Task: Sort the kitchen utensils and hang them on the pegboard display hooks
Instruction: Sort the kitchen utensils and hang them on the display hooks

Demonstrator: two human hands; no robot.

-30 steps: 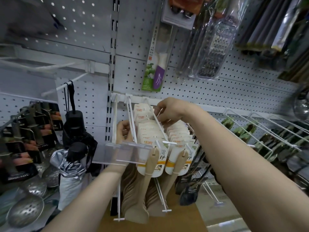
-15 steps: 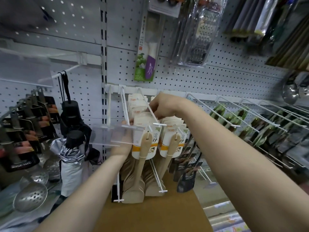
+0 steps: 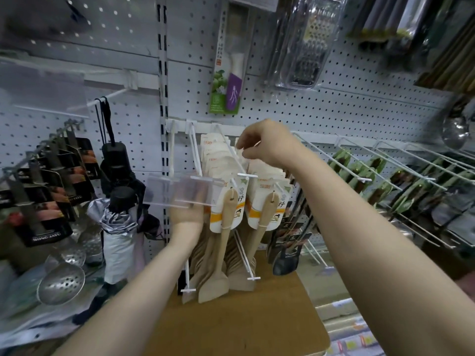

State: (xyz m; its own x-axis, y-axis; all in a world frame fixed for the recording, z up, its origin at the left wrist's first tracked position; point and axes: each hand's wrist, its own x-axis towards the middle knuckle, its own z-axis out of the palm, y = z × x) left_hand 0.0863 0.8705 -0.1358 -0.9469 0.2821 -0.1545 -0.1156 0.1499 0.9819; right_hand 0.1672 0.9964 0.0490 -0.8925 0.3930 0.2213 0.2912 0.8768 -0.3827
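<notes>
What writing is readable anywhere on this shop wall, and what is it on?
"铲" (probably): big character on the front spatula cards.
Too blurred: red print atop those cards.
Too blurred: white brand line on the black cards.
Too small: vertical print on the peeler card.

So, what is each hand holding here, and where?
Right hand: fingers curl at the top edge of the cream carded wooden spatulas, hold unclear. Left hand: hidden behind the clear plastic label holder; cannot tell.
</notes>
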